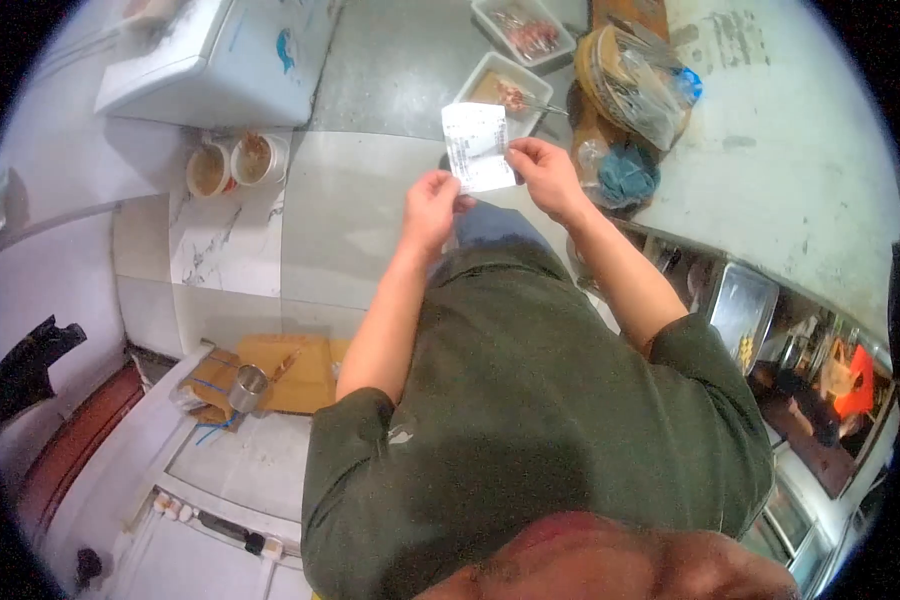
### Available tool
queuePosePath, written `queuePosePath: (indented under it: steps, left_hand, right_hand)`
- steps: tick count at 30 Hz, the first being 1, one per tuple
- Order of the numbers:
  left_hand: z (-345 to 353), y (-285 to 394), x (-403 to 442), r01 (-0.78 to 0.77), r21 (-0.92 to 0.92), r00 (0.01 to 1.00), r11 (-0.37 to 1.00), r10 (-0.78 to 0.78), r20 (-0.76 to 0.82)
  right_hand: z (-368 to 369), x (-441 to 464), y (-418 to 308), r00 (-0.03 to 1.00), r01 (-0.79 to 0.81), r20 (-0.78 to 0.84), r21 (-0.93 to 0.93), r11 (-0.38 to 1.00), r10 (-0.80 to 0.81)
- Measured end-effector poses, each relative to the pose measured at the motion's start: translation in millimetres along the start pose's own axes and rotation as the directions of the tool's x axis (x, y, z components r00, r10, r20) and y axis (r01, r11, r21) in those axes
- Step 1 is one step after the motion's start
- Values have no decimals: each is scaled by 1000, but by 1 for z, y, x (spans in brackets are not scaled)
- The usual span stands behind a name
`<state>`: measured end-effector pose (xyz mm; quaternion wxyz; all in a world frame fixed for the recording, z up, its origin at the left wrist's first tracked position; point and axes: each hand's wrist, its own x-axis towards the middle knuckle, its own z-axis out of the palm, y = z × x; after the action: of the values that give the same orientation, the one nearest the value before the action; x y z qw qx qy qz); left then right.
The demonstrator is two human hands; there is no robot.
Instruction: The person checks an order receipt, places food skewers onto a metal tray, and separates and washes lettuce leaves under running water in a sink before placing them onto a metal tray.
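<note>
Held up in front of me is a white printed paper slip (477, 140), its text too small to read. My left hand (433, 208) pinches its lower left corner between thumb and fingers. On the right edge, my right hand (545, 172) grips the same slip with thumb and forefinger. Just beyond the paper stands a white tub (477, 85) with pieces of raw-looking meat and a metal utensil (548, 106) in it. A second white tub (522, 32) with reddish meat under plastic sits behind that one.
Two white buckets (262, 158) stand on the floor at left, near a white appliance (225, 70). A counter (770, 150) runs along the right, with a round wooden board (600, 75) and plastic bags (627, 175) at its edge. A metal cup (250, 388) and cardboard (295, 370) lie lower left.
</note>
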<state>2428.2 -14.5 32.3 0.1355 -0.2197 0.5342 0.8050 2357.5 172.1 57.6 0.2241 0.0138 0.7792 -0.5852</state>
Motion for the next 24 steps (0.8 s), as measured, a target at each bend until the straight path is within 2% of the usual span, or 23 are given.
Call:
queuePosePath:
  steps: [3,6,13,17,21,24]
  left_hand:
    - [-7,25,32,-46,-48,999,998,45,-21]
    - [-15,71,65,26,41,993,999,-21,-120]
    - [-26,149,154,5,110,981,994,17,-192]
    - [-40,175,197,-48,68,976,997,61,-210]
    - [-62,203,248,-68,3,972,998,67,-224]
    - [-70,228,291,-111,15,950,994,111,-293]
  right_hand:
    - [7,45,-14,999,-5,34,84,996,2]
    - [14,99,-38,995,-9,96,126,992,-3]
    - [14,217,-94,984,95,142,72,993,-104]
    - [13,264,-129,986,79,153,-67,995,-68]
    - [23,321,-135,981,47,187,24,999,-51]
    - [32,364,-150,974,66,220,-18,998,-61]
